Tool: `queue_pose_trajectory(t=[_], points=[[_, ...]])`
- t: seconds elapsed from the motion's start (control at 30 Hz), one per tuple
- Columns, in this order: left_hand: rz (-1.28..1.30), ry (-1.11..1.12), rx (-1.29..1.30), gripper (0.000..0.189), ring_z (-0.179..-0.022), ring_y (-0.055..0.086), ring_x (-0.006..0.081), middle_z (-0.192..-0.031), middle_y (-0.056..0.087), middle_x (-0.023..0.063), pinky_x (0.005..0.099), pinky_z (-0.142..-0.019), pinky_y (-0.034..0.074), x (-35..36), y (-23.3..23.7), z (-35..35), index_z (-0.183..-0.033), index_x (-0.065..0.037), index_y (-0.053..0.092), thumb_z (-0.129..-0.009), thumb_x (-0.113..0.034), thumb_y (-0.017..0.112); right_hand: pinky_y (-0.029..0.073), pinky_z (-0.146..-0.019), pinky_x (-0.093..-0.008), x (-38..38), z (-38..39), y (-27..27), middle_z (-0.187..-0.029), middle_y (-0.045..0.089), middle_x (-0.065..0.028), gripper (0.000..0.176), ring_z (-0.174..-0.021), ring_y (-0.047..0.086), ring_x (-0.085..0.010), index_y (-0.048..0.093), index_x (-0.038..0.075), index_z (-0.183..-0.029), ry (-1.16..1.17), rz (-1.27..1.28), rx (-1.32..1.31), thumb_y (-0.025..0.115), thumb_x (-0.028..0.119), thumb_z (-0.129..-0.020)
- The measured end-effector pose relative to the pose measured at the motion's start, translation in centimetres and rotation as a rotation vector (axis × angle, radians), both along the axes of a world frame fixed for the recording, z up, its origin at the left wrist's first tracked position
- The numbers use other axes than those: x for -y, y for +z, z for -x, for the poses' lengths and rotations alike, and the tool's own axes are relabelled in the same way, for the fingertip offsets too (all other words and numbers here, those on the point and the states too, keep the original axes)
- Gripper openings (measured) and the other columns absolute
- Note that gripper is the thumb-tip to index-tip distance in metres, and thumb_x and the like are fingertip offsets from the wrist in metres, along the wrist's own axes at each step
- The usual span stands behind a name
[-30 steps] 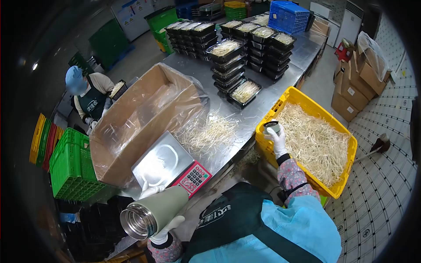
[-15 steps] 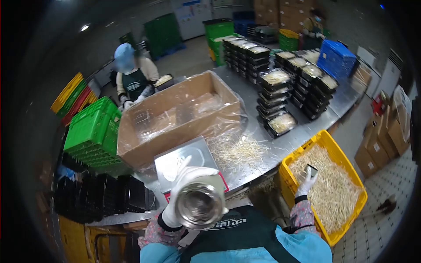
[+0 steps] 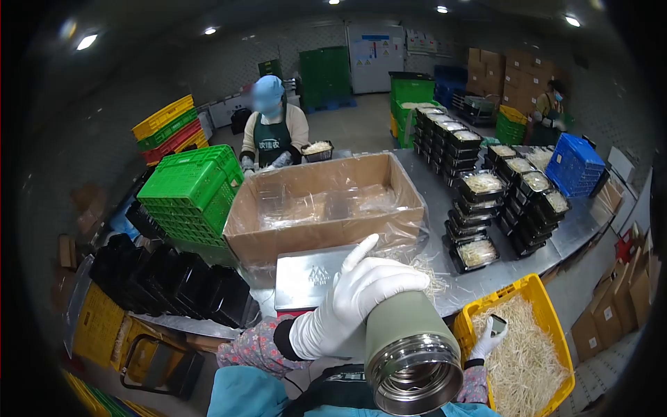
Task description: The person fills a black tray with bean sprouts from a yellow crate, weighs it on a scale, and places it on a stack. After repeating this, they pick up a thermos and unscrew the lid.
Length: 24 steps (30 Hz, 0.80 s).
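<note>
My left hand (image 3: pixel 365 295), in a white glove, is wrapped round a grey-green thermos flask (image 3: pixel 406 323). The flask tilts with its uncapped metal mouth toward me. On the right, my gloved right hand (image 3: pixel 488 342) grips a small dark-edged cap (image 3: pixel 497 324) above the yellow crate (image 3: pixel 554 316) of pale sprouts (image 3: pixel 524 365). Behind my left hand lies a scale with a metal plate (image 3: pixel 306 278), partly covered by the hand.
A plastic-lined cardboard box (image 3: pixel 313 233) stands beyond the scale. Stacked black trays of sprouts (image 3: pixel 479 254) are at right, black trays (image 3: pixel 174 281) at left beside a green crate (image 3: pixel 194 184). A co-worker (image 3: pixel 274 132) stands opposite; another person (image 3: pixel 552 111) is at the back right.
The flask and my left hand have moved to the right and appear larger. My view has tilted upward, showing more of the room. My right hand still holds the cap over the crate.
</note>
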<state>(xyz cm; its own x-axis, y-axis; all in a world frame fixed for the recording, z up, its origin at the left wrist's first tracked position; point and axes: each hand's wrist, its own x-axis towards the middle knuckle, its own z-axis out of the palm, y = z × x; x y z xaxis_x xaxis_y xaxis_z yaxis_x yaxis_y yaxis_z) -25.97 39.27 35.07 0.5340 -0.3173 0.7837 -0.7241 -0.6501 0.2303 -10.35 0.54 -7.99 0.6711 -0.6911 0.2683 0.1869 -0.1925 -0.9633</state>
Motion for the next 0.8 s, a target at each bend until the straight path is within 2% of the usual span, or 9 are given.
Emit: queue_pose_trajectory(t=[0.13, 0.23, 0.43, 0.53, 0.73, 0.8], points=[[-0.009, -0.008, -0.008, 0.036, -0.11, 0.065, 0.0244, -0.113, 0.07, 0.0062, 0.0556, -0.114, 0.03, -0.3, 1.3, 0.4, -0.117, -0.01, 0.063, -0.083, -0.014, 0.074, 0.048, -0.097, -0.0359, -0.7, 0.4, 0.7, -0.129, 0.057, -0.017, 0.066, -0.113, 0.057, -0.0271, 0.045, 0.0, -0.14, 0.02, 0.015, 0.035, 0.078, 0.021, -0.087], [0.004, 0.033, 0.059, 0.042, -0.115, 0.061, 0.0192, -0.118, 0.066, -0.0004, 0.0514, -0.117, 0.028, -0.2, 1.0, 0.3, -0.124, -0.016, 0.061, -0.083, -0.016, 0.071, 0.048, -0.097, -0.0358, -0.9, 0.8, 1.3, -0.128, 0.056, -0.017, 0.065, -0.112, 0.057, -0.0272, 0.045, 0.0, -0.14, 0.046, -0.047, 0.054, 0.077, 0.019, -0.087], [-0.001, 0.036, 0.124, 0.04, -0.117, 0.061, 0.0188, -0.119, 0.067, -0.0025, 0.0503, -0.116, 0.029, 0.0, 2.1, 0.4, -0.12, -0.017, 0.063, -0.082, -0.016, 0.072, 0.048, -0.097, -0.0365, -1.0, 0.5, 1.4, -0.129, 0.056, -0.0164, 0.067, -0.112, 0.057, -0.0264, 0.044, 0.0, -0.141, -0.004, 0.005, 0.041, 0.078, 0.014, -0.086], [-0.001, 0.004, 0.149, 0.039, -0.114, 0.064, 0.0285, -0.113, 0.07, 0.0055, 0.0619, -0.114, 0.024, -0.1, 2.7, 0.4, -0.116, -0.014, 0.06, -0.081, -0.016, 0.077, 0.047, -0.097, -0.0353, -0.5, 0.5, 0.5, -0.128, 0.056, -0.0147, 0.065, -0.111, 0.056, -0.0247, 0.043, -0.001, -0.141, 0.057, -0.021, 0.072, 0.077, 0.016, -0.087], [0.0, -0.001, 0.189, 0.037, -0.115, 0.063, 0.0288, -0.113, 0.07, 0.0063, 0.0631, -0.114, 0.023, -0.7, 3.4, -0.5, -0.115, -0.013, 0.06, -0.082, -0.015, 0.075, 0.046, -0.101, -0.0367, -0.7, 0.6, 1.1, -0.134, 0.054, -0.0171, 0.07, -0.117, 0.056, -0.0277, 0.044, -0.001, -0.142, 0.007, -0.041, 0.009, 0.079, 0.011, -0.084], [-0.006, 0.045, 0.249, 0.042, -0.115, 0.063, 0.0238, -0.115, 0.07, 0.0011, 0.054, -0.115, 0.027, -0.6, 3.4, -0.9, -0.119, -0.016, 0.062, -0.079, -0.016, 0.075, 0.045, -0.102, -0.0371, -1.0, 0.9, 1.7, -0.136, 0.053, -0.0176, 0.07, -0.119, 0.055, -0.0283, 0.043, -0.001, -0.143, -0.008, -0.014, 0.012, 0.079, 0.011, -0.084]])
